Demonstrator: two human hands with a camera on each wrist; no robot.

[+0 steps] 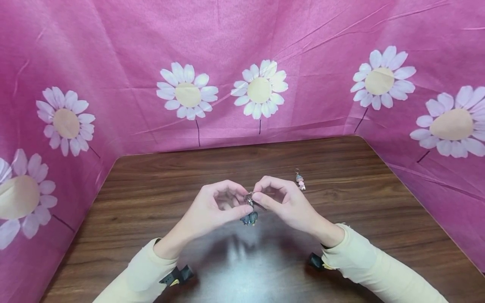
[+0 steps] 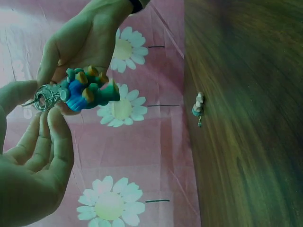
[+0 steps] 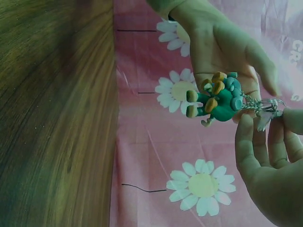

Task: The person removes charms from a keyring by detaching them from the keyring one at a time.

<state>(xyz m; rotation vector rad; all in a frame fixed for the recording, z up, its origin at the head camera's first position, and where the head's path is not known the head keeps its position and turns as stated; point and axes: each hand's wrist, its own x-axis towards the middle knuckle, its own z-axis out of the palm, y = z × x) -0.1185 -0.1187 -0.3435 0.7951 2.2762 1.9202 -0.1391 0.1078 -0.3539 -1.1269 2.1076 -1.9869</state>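
Observation:
A keychain with a small green figure (image 3: 222, 105) hangs between my two hands above the table. Orange-yellow feet and limbs show on the figure, and a blue part appears in the left wrist view. Its silver ring (image 2: 45, 98) and short chain are at the top. My left hand (image 1: 210, 207) pinches the ring side between thumb and fingers. The right hand (image 1: 285, 203) pinches the ring from the other side with thumb and index finger. Fingertips partly hide the ring. A pale flat piece (image 3: 264, 121) shows beside it in the right wrist view.
A second keychain with a small pink-and-grey figure (image 1: 300, 182) lies on the brown wooden table (image 1: 159, 176), beyond my right hand. Pink cloth (image 1: 227, 38) printed with daisies stands along the table's back and both sides. Black wrist straps (image 1: 182, 275) hang below the sleeves.

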